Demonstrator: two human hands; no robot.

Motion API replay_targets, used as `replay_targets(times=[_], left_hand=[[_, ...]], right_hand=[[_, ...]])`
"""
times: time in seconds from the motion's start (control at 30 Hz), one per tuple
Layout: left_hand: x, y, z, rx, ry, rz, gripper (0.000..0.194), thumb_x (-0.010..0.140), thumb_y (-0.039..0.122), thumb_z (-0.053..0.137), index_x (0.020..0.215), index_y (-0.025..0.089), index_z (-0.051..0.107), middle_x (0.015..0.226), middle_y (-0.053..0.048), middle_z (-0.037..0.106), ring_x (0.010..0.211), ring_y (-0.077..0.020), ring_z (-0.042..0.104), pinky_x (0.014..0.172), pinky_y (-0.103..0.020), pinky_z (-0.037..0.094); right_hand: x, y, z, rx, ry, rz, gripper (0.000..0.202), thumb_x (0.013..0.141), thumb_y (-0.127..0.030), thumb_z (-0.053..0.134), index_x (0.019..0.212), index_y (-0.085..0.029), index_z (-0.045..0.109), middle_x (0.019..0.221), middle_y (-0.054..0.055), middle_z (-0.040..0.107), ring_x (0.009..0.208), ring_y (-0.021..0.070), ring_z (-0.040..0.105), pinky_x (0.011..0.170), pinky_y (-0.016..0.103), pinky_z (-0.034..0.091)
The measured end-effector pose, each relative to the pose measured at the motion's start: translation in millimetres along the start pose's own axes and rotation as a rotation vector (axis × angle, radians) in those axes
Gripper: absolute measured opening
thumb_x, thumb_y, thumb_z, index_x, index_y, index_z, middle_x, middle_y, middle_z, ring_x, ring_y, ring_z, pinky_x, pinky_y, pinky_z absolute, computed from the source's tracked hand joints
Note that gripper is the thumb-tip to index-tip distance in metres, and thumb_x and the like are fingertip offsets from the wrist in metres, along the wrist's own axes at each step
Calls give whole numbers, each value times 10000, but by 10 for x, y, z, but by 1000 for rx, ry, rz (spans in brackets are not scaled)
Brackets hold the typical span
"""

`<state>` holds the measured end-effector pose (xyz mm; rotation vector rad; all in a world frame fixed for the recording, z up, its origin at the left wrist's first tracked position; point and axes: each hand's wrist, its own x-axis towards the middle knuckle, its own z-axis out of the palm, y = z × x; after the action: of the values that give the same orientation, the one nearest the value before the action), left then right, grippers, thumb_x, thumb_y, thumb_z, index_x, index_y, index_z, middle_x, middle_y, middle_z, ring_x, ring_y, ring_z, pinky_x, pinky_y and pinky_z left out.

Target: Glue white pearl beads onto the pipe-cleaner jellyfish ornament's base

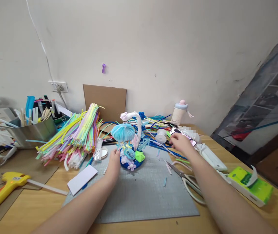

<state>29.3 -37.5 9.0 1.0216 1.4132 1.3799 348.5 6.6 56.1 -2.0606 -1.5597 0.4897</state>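
A craft piece with a light blue fluffy dome (122,132), a white curved stem and flowers on a dark blue base stands on the grey cutting mat (148,198). My left hand (114,164) is at the left edge of its base, fingers partly hidden, so its hold is unclear. My right hand (181,143) reaches to a phone (192,141) at the back right, its fingers bent near the phone's left end; whether they grip anything is not clear. Scissors (184,177) lie on the mat's right side, under my right forearm.
Pipe cleaners (80,133) are heaped at the left, beside a metal container (33,133). A yellow glue gun (7,188) lies at the far left. A white card (82,179), a spool (161,136), a bottle (179,113) and a green tissue pack (249,185) are also there.
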Motion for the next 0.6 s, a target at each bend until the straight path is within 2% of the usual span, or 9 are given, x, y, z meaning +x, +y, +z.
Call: replay_targets(times=[0.1, 0.2, 0.33, 0.47, 0.53, 0.6], left_hand=[[-128, -23, -79, 33, 7, -16, 272, 898, 324, 481, 1087, 140, 550, 1119, -105, 596, 1079, -236, 542, 964, -426, 407], [-190, -59, -120, 35, -15, 6, 319, 892, 360, 447, 1126, 154, 514, 1172, -109, 573, 1148, -249, 502, 995, -401, 374], [-163, -103, -105, 19, -53, 30, 380, 868, 424, 439, 1124, 152, 510, 1146, -108, 586, 1131, -257, 515, 961, -388, 399], [-129, -135, -92, -8, -75, 35, 440, 844, 479, 451, 1130, 151, 510, 1145, -108, 590, 1104, -262, 533, 940, -392, 410], [-123, -152, -92, -23, -69, 37, 463, 825, 496, 468, 1131, 152, 516, 1149, -104, 592, 1106, -269, 534, 938, -397, 410], [-118, -172, -92, -33, -55, 33, 468, 811, 502, 486, 1118, 152, 528, 1131, -100, 604, 1107, -277, 534, 941, -408, 406]], right_hand=[[271, 234, -351, -174, 140, 6, 253, 910, -297, 552, 1132, -176, 567, 1160, 73, 600, 988, 227, 607, 832, 444, 514], [536, 453, -558, -305, 162, 22, 300, 903, -292, 562, 1183, -185, 541, 1259, 92, 544, 1066, 251, 571, 881, 465, 489], [789, 686, -581, -401, -7, 93, 262, 901, -289, 569, 1135, -171, 572, 1181, 83, 595, 988, 230, 611, 832, 428, 521], [897, 851, -529, -416, -183, 74, 219, 901, -291, 571, 1074, -160, 601, 1101, 57, 631, 923, 214, 634, 781, 399, 542], [921, 915, -518, -402, -221, 39, 218, 901, -286, 573, 1072, -155, 600, 1084, 52, 638, 905, 210, 641, 765, 389, 549], [943, 966, -508, -389, -199, 4, 213, 901, -283, 573, 1066, -153, 602, 1062, 46, 645, 871, 200, 648, 736, 371, 557]])
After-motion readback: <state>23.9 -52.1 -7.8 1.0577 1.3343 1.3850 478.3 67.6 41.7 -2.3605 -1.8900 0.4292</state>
